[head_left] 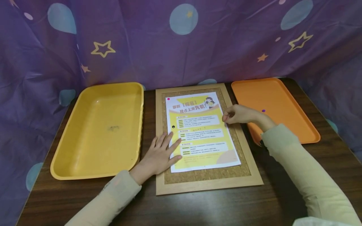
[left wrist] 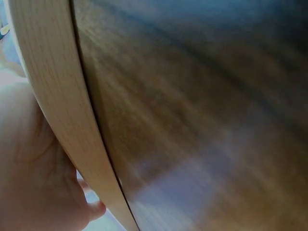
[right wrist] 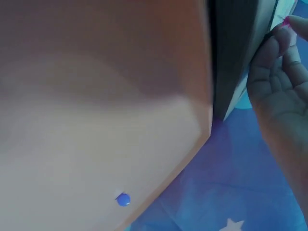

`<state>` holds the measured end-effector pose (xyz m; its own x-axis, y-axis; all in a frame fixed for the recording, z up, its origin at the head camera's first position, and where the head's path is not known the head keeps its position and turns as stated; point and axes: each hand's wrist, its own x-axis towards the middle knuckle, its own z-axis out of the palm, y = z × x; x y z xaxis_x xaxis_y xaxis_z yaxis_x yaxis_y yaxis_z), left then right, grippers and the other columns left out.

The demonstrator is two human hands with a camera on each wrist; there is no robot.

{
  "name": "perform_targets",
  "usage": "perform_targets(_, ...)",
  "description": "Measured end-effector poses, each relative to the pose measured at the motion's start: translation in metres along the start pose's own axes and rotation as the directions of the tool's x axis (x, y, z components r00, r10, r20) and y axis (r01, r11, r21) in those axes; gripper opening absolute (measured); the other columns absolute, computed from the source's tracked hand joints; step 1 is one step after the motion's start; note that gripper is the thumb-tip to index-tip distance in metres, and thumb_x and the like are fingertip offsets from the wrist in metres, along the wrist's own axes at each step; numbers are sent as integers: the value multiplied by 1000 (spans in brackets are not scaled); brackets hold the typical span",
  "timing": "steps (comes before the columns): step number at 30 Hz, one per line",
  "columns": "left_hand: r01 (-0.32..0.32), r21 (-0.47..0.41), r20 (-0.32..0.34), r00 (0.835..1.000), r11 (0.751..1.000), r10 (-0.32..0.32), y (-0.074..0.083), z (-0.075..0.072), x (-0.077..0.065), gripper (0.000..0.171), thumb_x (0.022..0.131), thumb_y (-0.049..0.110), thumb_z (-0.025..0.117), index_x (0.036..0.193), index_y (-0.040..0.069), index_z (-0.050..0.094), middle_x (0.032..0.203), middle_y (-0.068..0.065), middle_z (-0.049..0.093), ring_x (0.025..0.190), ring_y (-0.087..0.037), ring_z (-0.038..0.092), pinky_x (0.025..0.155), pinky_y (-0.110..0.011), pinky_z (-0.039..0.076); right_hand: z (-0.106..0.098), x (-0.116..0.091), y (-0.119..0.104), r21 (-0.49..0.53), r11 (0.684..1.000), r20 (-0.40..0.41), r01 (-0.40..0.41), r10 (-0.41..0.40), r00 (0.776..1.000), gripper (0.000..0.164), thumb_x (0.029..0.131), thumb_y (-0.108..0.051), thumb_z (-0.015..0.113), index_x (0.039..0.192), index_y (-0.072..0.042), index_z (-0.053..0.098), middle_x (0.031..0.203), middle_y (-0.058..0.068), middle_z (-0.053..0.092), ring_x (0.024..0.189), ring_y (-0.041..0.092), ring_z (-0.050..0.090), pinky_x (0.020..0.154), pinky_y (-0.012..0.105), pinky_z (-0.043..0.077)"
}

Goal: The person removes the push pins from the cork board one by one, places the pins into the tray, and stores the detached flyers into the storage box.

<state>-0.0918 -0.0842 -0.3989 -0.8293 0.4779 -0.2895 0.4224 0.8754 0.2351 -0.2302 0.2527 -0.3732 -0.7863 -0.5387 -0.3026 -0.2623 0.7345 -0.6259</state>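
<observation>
pinching a pink pin (right wrist: pixel 286 20) with the right hand (head_left: pixel 238 113), right about at the right edge of the paper sheet (head_left: pixel 202 131), lying lengthwise front-to-back on the corkboard (head_left: pixel 207 175). way nearer that spot than the left hand (head_left: pixel 159 155), spread over the opposite edge.

I get a fairly dim head view, glare on the table (head_left: pixel 202 205) at lower centre; the left wrist view blurs, the right is tinted blue.

Left hand (head_left: pixel 159 156) splayed flat, right hand (head_left: pixel 239 113) seemingly in a pinch
</observation>
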Motion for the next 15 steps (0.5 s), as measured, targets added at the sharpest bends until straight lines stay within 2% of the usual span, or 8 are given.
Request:
perform_targets(6,4,7,0,1000,1000,-4,0,1,0,63,100,56,29,154,27,17,163,-10,2,150,-33,1,119,-57,9,-2,-3,3,105,994,27,-28,25,999,19,92,-7,58,103,4,67,99,13,67,81,7,53,75,21,47)
perform_targets(12,7,16,0,1000,1000,-7,0,1,0,63,100,57,29,154,27,17,163,-10,2,150,-34,2,119,-57,9,-3,-4,2,132,990,32,-51,47,998,22,95,-11,56,106,3,67,107,16,67,85,9,52,78,21,46)
perform_targets(15,4,14,0,1000,1000,-4,0,1,0,63,100,56,29,154,27,17,163,-10,2,150,-34,2,119,-57,9,-3,-5,-1,137,988,23,-66,64,998,24,96,-14,55,107,4,67,108,16,67,89,9,54,84,26,47)
